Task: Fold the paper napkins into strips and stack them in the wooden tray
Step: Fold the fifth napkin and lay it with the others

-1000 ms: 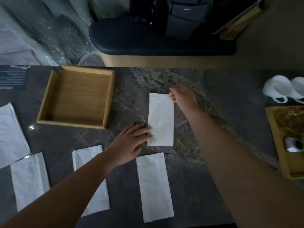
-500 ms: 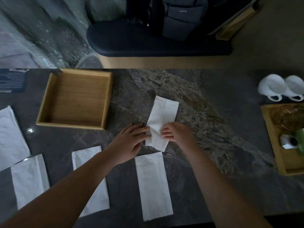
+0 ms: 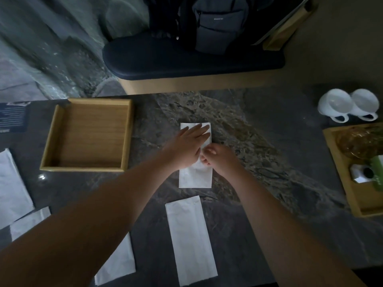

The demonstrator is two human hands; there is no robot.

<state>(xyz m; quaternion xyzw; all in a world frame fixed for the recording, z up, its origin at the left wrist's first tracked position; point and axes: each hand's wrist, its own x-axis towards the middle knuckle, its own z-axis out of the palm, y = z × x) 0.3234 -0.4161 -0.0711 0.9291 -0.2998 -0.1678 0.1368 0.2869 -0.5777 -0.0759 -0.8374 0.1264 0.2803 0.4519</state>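
A white paper napkin (image 3: 194, 178) lies lengthwise on the dark marble table, right of the wooden tray (image 3: 87, 168). My left hand (image 3: 187, 147) lies flat on the napkin's upper half, fingers spread toward its far edge. My right hand (image 3: 219, 160) pinches the napkin's right edge near its middle. The tray holds nothing. Another folded napkin (image 3: 190, 239) lies nearer me, and more napkins (image 3: 12, 185) sit at the left, partly hidden under my left arm.
Two white cups (image 3: 348, 105) stand at the far right. A second wooden tray (image 3: 352, 195) with a glass jar and small items sits at the right edge. A dark card (image 3: 13, 117) lies far left. A padded bench (image 3: 192, 59) with a bag is beyond the table.
The napkin was lifted and tilted half a second ago; now it lies straight on the table. My left hand moved up onto it and presses it flat, my right hand stays at its right edge.
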